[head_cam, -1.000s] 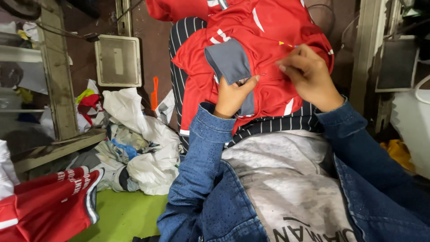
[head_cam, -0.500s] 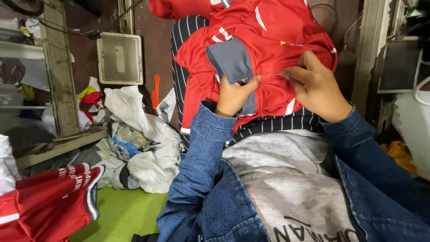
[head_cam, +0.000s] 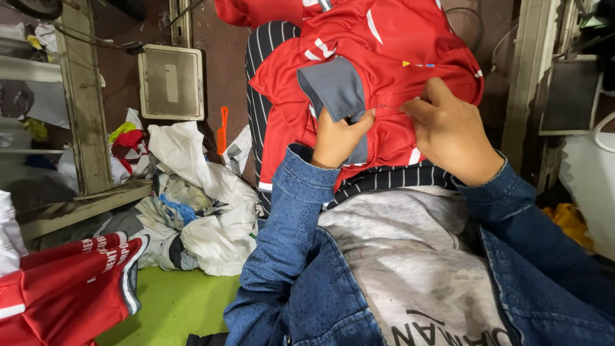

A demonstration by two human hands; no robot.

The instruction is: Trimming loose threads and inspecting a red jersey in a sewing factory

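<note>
A red sports jersey (head_cam: 391, 45) with white stripes and a grey collar flap (head_cam: 333, 86) lies over my lap on striped trousers. My left hand (head_cam: 339, 138) pinches the red fabric just under the grey flap. My right hand (head_cam: 448, 128) rests on the jersey to the right, thumb and forefinger pinched together near a thin thread (head_cam: 387, 107) that runs between the two hands. Blue denim sleeves cover both forearms.
A heap of white and coloured cloth (head_cam: 198, 205) lies on the floor at left. Another red garment (head_cam: 64, 288) sits at bottom left on a green mat (head_cam: 173, 307). An orange comb-like tool (head_cam: 221, 128), a beige square panel (head_cam: 172, 82) and a wooden frame (head_cam: 83, 102) stand behind.
My right hand has drawn down and left along the jersey toward my left hand. The left hand has stayed on the fabric under the grey flap.
</note>
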